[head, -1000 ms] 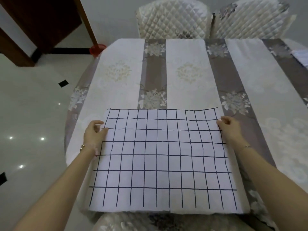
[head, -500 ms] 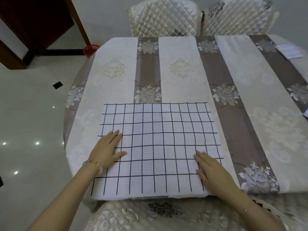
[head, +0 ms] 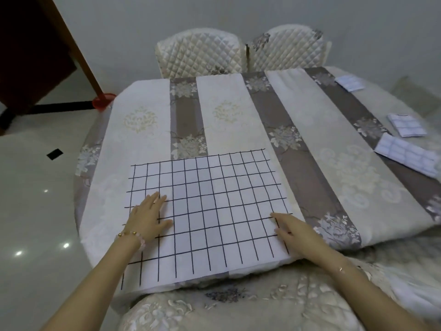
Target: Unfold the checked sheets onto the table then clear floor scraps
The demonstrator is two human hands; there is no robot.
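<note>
Pressing flat with straight fingers, the left hand (head: 149, 218) and right hand (head: 297, 232) smooth the opened checked sheet (head: 214, 206) at the near edge of the table (head: 143, 144); next, I judge, comes reaching right for the folded sheets (head: 405, 155).

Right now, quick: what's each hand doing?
Left hand: open, pressing flat on the checked sheet.
Right hand: open, flat on the checked sheet near its right edge.

Glossy pale floor (head: 35, 223), grey wall (head: 167, 17), two quilted chairs (head: 200, 53), dark wooden cabinet (head: 28, 56).
</note>
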